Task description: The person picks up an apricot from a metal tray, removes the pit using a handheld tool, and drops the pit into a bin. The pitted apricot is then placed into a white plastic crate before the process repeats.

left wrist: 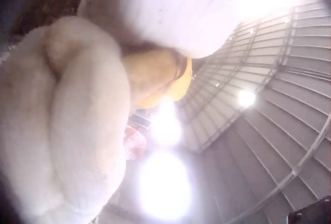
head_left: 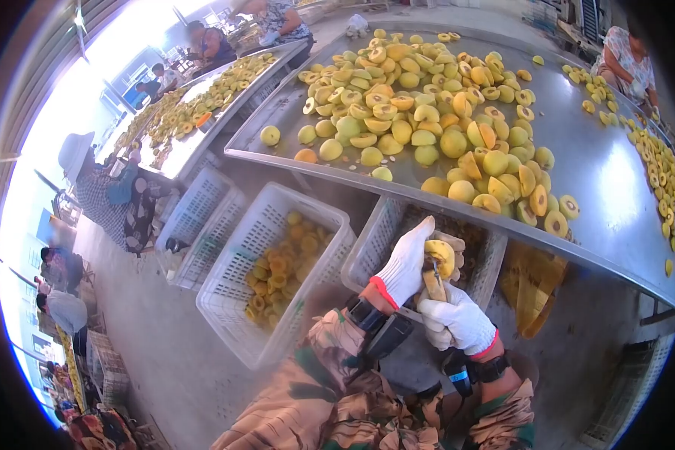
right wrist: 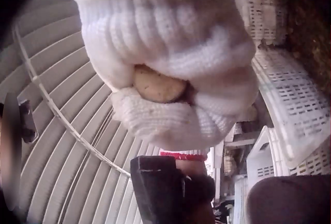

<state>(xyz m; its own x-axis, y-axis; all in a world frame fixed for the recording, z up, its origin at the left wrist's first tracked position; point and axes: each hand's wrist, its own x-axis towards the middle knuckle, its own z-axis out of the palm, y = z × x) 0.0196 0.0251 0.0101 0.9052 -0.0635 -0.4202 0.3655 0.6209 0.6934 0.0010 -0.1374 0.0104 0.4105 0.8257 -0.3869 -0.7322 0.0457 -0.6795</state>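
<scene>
In the head view, the white-gloved left hand [head_left: 406,261] grips a yellow fruit half [head_left: 441,256], its fingers curled behind the fruit. Just below, the gloved right hand [head_left: 457,321] is closed round a tool's wooden handle [head_left: 434,286], whose dark metal tip meets the fruit's cut face. The left wrist view shows the handle [left wrist: 152,71] between gloved fingers, with part of the yellow fruit [left wrist: 180,87] behind it. Curled fingers of the right hand [right wrist: 170,53] surround the handle's rounded end [right wrist: 159,84] in the right wrist view; the fruit is hidden there.
A metal table [head_left: 615,217] bears a heap of fruit halves [head_left: 405,97]. Below its edge, a white crate [head_left: 364,259] lies under the hands. Another crate [head_left: 229,319], left of it, holds fruit pieces. People work at tables farther off.
</scene>
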